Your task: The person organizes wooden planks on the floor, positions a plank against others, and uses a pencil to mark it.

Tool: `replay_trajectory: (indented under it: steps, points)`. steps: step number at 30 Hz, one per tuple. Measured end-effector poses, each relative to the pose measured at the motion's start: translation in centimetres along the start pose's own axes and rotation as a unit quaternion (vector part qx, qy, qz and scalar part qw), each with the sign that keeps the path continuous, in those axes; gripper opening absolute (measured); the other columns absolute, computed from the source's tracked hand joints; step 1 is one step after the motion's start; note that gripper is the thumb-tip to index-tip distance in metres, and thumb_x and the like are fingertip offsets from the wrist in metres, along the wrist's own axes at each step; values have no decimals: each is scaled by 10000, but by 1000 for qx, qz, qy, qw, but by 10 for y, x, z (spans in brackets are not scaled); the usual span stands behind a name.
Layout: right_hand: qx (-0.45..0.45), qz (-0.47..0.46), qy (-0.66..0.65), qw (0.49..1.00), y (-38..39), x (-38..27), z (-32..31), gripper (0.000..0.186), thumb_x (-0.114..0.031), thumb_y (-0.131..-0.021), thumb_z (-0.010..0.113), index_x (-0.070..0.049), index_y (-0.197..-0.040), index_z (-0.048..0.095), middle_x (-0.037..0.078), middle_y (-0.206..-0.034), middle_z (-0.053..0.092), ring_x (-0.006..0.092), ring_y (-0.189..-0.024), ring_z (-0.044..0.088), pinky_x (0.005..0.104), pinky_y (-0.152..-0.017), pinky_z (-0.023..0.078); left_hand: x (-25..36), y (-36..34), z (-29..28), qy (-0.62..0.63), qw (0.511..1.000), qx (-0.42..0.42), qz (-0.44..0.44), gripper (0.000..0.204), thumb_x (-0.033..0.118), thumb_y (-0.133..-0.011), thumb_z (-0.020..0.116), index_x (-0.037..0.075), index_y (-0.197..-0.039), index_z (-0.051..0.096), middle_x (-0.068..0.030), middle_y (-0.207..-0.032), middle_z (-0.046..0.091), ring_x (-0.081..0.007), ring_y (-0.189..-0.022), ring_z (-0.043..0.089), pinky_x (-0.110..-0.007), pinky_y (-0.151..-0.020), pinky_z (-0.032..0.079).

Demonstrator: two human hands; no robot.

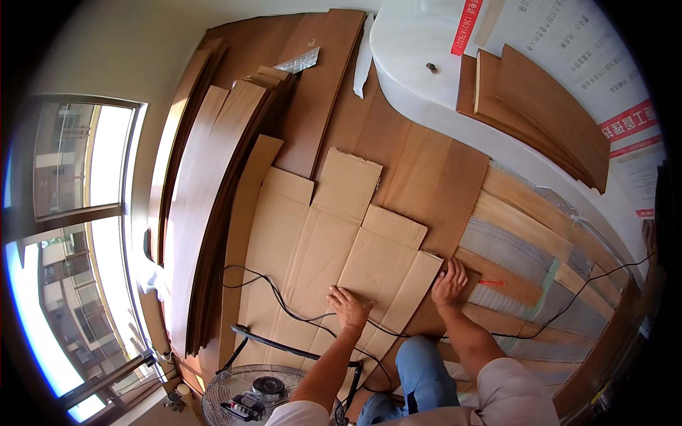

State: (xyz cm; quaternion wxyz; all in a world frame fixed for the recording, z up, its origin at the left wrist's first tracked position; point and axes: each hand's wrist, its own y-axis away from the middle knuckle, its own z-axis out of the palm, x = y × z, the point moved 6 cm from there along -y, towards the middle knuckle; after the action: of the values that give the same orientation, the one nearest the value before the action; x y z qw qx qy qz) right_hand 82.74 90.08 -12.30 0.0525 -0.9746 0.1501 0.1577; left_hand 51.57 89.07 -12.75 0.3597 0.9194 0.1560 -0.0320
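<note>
My left hand (pixel 348 307) lies with fingers spread on a flattened cardboard sheet (pixel 376 266), over the laid floor. Beside the sheet's right edge, my right hand (pixel 450 282) has its bent fingers on the end of a brown wooden floorboard (pixel 469 281); the thumb is partly hidden. A small red tool or pencil (pixel 491 282) lies just right of that board. A black cable (pixel 280 298) runs across the cardboard close to my left hand and on past my knees.
Stacked floorboards (pixel 206 213) stand along the window side. More boards (pixel 540 113) rest on the white curved ledge (pixel 419 85). A round fan (pixel 249 397) sits at lower left. To the right, wooden strips (pixel 522 220) lie over plastic sheeting (pixel 490 245).
</note>
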Motion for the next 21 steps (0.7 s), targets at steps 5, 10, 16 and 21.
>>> replay_trajectory:
  steps: [5,10,16,21]
  points:
    - [-12,-11,15,1000,6,-6,5,429,-121,-895,473,-28,-1312,434,178,-1339,501,357,-1242,452,491,-1044,308,-30,-23,-48,191,958,216,12,618,286,-943,562,-59,-1414,358,-264,-1480,327,-408,-1350,352,-460,-1094,324]
    - [6,-13,23,1000,7,-9,9,387,-153,-939,426,-35,-1307,438,159,-1338,510,343,-1245,458,490,-1041,312,-38,-87,-76,182,940,287,-30,603,305,-971,489,-55,-1427,331,-246,-1509,290,-401,-1391,292,-469,-1120,294]
    - [17,-29,54,998,7,-10,7,372,-151,-940,430,-24,-1289,453,157,-1317,516,348,-1246,454,491,-1039,321,-38,-95,-60,213,908,350,-89,600,258,-959,431,-22,-1469,287,-220,-1541,240,-392,-1423,220,-486,-1154,211]
    - [5,16,32,999,-17,-14,1,313,-105,-922,479,-23,-1220,524,172,-1309,501,362,-1223,454,482,-1032,335,-40,-100,-62,247,895,365,-71,580,198,-918,451,-38,-1436,341,-239,-1518,275,-421,-1393,259,-524,-1148,213]
